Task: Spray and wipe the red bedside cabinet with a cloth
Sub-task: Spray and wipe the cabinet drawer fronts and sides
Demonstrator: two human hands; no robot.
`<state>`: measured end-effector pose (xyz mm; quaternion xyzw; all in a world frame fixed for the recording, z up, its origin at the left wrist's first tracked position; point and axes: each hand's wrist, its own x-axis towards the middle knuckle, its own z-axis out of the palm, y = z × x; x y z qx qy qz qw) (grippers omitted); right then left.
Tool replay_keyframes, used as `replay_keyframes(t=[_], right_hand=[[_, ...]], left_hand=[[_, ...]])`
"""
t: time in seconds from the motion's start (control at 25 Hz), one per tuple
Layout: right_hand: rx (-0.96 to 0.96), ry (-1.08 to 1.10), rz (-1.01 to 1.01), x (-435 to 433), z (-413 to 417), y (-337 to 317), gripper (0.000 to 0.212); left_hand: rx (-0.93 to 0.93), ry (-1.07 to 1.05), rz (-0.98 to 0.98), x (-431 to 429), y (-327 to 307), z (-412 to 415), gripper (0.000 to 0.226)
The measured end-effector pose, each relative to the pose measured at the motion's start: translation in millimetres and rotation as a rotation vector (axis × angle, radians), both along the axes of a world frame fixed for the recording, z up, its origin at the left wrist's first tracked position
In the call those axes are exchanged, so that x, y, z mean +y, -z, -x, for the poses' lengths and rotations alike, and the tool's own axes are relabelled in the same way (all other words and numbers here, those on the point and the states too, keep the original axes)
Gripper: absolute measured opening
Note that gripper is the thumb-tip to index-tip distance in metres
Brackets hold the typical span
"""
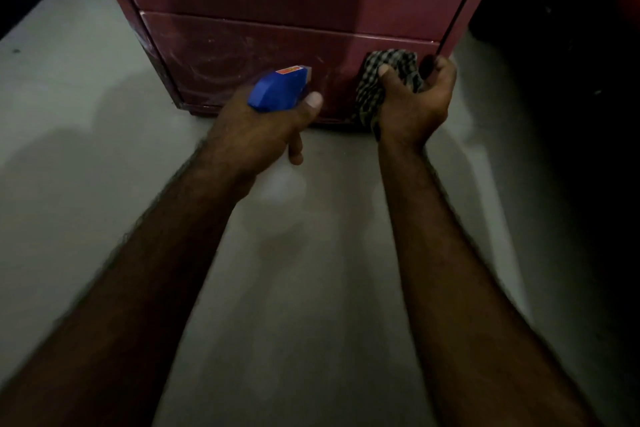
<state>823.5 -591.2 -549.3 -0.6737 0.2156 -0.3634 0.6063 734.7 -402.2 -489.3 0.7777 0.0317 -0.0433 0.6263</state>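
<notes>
A pale grey floor point(311, 288) fills the near and left parts of the scene, smooth and bare, with soft shadows across it. At the far side a red cabinet point(242, 55) stands directly on it, its base resting on the floor. To the right the floor runs into darkness.

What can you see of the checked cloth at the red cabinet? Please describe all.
The cloth is woven fabric in a dark and pale check, crumpled into a bunch. The right hand grips it and presses it against the cabinet, on the lower panel near its right bottom corner. One end hangs below the hand toward the floor.
</notes>
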Motion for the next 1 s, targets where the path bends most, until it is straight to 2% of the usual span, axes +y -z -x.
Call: replay_keyframes(t=[0.16, 0.32, 0.48, 0.64, 0.8, 0.92, 1.0], right_hand=[[0.079, -0.051, -0.077, -2.0, 1.7, 18.8, 0.064], [0.108, -0.043, -0.114, -1.9, 2.5, 25.3, 0.064], [0.014, -0.005, -0.034, -3.4, -5.6, 20.7, 0.064], [0.177, -0.039, -0.152, 1.1, 3.5, 49.8, 0.062], [0.146, -0.031, -0.154, -2.8, -1.2, 46.6, 0.062], [0.116, -0.025, -0.084, -4.4, -5.0, 48.1, 0.062], [0.187, -0.023, -0.105, -2.5, 1.2, 61.4, 0.062]], left_hand=[[0.017, -0.002, 0.006, 0.0, 7.3, 0.6, 0.024], [0.041, -0.009, -0.002, 2.6, 11.4, -1.1, 0.045], [0.035, 0.002, 0.007, 3.7, 11.6, -0.2, 0.026], [0.02, 0.002, 0.029, 2.2, 10.9, 2.1, 0.021], [0.046, -0.018, 0.011, 7.7, 15.2, 1.7, 0.048], [0.062, -0.04, 0.009, 10.6, 17.2, 0.7, 0.056], [0.061, -0.037, 0.026, 10.2, 14.7, 0.3, 0.054]])
